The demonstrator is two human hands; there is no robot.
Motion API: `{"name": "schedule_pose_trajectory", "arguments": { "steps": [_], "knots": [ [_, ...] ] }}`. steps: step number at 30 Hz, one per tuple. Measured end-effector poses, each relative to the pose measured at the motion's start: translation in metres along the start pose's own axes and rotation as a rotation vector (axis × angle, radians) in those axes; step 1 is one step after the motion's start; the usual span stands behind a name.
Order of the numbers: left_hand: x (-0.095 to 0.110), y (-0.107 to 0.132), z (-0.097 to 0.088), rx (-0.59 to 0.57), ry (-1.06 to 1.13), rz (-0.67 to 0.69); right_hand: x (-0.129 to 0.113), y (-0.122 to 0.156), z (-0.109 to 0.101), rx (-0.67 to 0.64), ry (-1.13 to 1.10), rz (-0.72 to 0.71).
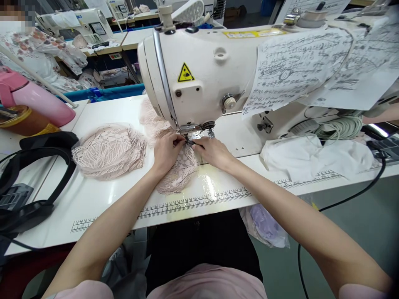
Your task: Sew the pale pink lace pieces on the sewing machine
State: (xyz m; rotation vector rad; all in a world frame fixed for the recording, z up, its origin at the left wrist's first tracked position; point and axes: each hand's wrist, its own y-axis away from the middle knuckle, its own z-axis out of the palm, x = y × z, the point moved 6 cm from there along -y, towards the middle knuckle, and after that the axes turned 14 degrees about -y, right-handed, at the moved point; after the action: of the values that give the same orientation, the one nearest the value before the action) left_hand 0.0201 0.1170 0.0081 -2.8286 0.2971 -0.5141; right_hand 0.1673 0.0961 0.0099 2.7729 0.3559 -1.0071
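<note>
Beige-pink lace fabric [182, 170] lies under the needle area of a white sewing machine [196, 70], its loose part spread towards the table's front. My left hand [168, 153] is closed in a pinch on the lace, just left of the presser foot [195, 135]. On the other side, my right hand [215, 153] is closed around a small dark, thin tool [198, 144] whose tip reaches to the left hand's fingertips; its exact kind is too small to make out. More lace [152, 120] lies behind the left hand, partly hidden by the machine head.
A lace bundle [109, 151] lies to the left, near a black headband-like device [59, 166], a pink bottle [40, 95] and a brown jar [25, 120]. White cloth [293, 155] sits right. A printed ruler [199, 199] runs along the table edge. A person [40, 54] is at far left.
</note>
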Motion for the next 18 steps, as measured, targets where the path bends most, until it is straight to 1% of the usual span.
{"name": "schedule_pose_trajectory", "arguments": {
  "steps": [11,18],
  "knots": [
    [-0.0023,0.0008,-0.0005,0.004,0.058,0.014,0.0048,-0.0027,0.0013,0.049,-0.077,0.015],
    [-0.0026,0.0008,-0.001,0.012,0.072,0.019,0.004,-0.0022,0.0006,0.067,-0.082,0.005]
  ]
}}
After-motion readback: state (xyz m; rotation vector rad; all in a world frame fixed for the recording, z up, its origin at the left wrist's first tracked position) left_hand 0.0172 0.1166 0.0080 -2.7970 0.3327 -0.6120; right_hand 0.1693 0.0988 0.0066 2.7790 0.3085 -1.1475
